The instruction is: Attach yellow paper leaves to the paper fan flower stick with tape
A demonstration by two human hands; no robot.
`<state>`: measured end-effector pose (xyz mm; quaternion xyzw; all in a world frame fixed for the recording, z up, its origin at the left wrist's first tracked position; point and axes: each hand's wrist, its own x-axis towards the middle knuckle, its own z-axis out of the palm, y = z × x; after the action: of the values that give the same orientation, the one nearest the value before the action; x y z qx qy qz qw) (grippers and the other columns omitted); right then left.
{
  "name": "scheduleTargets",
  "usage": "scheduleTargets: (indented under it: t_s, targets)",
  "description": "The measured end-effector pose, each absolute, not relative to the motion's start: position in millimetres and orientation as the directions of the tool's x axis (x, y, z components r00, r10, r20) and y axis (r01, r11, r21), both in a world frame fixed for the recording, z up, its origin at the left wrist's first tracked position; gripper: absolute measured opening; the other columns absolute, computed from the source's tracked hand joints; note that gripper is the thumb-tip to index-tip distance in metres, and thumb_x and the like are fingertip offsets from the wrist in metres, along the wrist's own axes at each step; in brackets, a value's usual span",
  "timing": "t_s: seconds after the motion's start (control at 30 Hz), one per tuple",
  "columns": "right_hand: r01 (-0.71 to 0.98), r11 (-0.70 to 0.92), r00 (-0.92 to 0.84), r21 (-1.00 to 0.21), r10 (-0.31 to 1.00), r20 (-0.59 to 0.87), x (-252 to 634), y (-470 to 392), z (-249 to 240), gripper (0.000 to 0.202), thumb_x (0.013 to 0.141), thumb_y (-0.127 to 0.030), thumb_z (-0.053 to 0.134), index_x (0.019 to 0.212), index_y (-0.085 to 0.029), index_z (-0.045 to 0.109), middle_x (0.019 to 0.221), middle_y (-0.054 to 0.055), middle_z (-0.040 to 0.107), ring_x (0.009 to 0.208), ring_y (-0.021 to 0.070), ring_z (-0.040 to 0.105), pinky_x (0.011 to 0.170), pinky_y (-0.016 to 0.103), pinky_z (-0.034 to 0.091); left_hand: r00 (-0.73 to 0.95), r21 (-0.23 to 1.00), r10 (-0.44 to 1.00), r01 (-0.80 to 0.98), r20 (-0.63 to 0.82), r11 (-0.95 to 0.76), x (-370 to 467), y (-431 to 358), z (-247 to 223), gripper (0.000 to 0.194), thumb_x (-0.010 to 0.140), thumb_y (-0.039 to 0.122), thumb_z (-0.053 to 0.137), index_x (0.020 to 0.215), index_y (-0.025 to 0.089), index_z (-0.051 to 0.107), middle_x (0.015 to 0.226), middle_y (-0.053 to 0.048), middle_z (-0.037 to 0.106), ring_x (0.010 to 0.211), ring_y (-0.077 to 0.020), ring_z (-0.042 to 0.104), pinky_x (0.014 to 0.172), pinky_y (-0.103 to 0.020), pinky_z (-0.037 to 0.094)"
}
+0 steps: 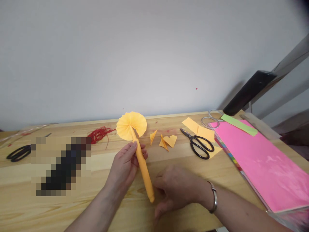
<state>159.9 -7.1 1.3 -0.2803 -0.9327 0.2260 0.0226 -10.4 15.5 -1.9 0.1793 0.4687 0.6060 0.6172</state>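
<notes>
Nearest the viewer, the right hand [180, 187] sits palm down above the tabletop [116, 209], a metal bracelet [213, 199] at its wrist. Its thumb stands off from the loosely curled fingers, with a gap between them and nothing visible inside, though the hand is too blurred to make out each fingertip. That gap faces the near end of the orange paper tube [145, 170], which lies just to its left; the two look apart, but whether a finger brushes the tube I cannot tell.

The tube's long axis slants from that near end, away and leftward, so most of its length juts out of the left hand [126, 161] toward the person. The left hand has it pinched farther up, thumb on top and fingers wrapped behind, closed firmly to the eye. The near end thus belongs to the right hand's side, while the far end is closer to the left.

Just beyond the left thumb, the tube narrows into a pleated yellow fan [131, 120] (nearly a full disc, notched at its lower right). Past the hands, to the fan's right, lie small folded paper pieces [164, 143] and a heart-shaped cutout [171, 140], then black-handled scissors [202, 146].
</notes>
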Motion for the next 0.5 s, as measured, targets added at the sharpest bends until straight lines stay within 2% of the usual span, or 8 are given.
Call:
scheduleTargets:
  t_s: [0.07, 0.17, 0.23, 0.33, 0.43, 0.5]
  targets:
    - [0.493, 0.723, -0.841, -0.483, 0.538, -0.054, 162, -5, 2, 0.055, 0.070, -0.070, 0.053, 0.059, -0.016, 0.060, 0.054, -0.001, 0.059, 0.044, 0.0079, 0.039, 0.044, 0.023, 0.021, -0.176, 0.792, 0.914, -0.574, -0.367, 0.207, -10, 15, -2, 0.009, 0.075, 0.019, 0.066, 0.072, 0.011, 0.067, 0.067, -0.005, 0.067, 0.055, -0.0111, 0.062, 0.056, -0.022, 0.054]
    - [0.525, 0.704, -0.778, -0.478, 0.624, 0.065, 167, 3, 1, 0.044, 0.083, -0.053, 0.051, 0.058, -0.017, 0.057, 0.055, -0.001, 0.059, 0.048, 0.0081, 0.042, 0.048, 0.022, 0.024, -0.137, 0.793, 0.922, -0.566, -0.362, 0.227, -10, 14, -4, 0.010, 0.073, 0.021, 0.068, 0.073, 0.011, 0.067, 0.069, -0.005, 0.068, 0.057, -0.0117, 0.062, 0.058, -0.023, 0.054]
    - [0.650, 0.634, -0.629, -0.420, 0.758, 0.172, 172, 12, -2, 0.036, 0.087, -0.036, 0.048, 0.058, -0.016, 0.055, 0.056, 0.000, 0.058, 0.051, 0.0090, 0.043, 0.050, 0.024, 0.024, -0.096, 0.790, 0.927, -0.559, -0.364, 0.252, -9, 13, -6, 0.011, 0.072, 0.022, 0.070, 0.073, 0.011, 0.067, 0.070, -0.005, 0.068, 0.059, -0.0123, 0.063, 0.060, -0.024, 0.054]
    - [0.843, 0.347, -0.281, -0.412, 0.936, 0.213, 181, 30, -6, 0.030, 0.088, -0.032, 0.047, 0.064, -0.017, 0.055, 0.062, 0.001, 0.059, 0.055, 0.0107, 0.046, 0.053, 0.024, 0.027, -0.031, 0.794, 0.927, -0.527, -0.375, 0.304, -7, 12, -8, 0.016, 0.070, 0.025, 0.071, 0.072, 0.010, 0.068, 0.069, -0.006, 0.068, 0.062, -0.0136, 0.063, 0.062, -0.025, 0.054]
    - [0.894, 0.203, -0.121, -0.400, 0.968, 0.221, 190, 46, -11, 0.017, 0.086, -0.023, 0.048, 0.075, -0.017, 0.059, 0.074, 0.003, 0.063, 0.066, 0.0135, 0.053, 0.058, 0.024, 0.032, 0.004, 0.797, 0.920, -0.497, -0.393, 0.342, -6, 11, -9, 0.018, 0.070, 0.026, 0.072, 0.073, 0.009, 0.069, 0.070, -0.008, 0.069, 0.065, -0.0152, 0.065, 0.063, -0.026, 0.055]
    - [0.906, 0.176, -0.093, -0.386, 0.970, 0.225, 193, 52, -15, 0.014, 0.086, -0.020, 0.048, 0.083, -0.017, 0.061, 0.081, 0.004, 0.064, 0.072, 0.0155, 0.055, 0.062, 0.025, 0.036, -0.003, 0.796, 0.917, -0.497, -0.400, 0.345, -6, 11, -10, 0.016, 0.070, 0.026, 0.072, 0.072, 0.010, 0.069, 0.072, -0.008, 0.070, 0.067, -0.0157, 0.065, 0.064, -0.026, 0.055]
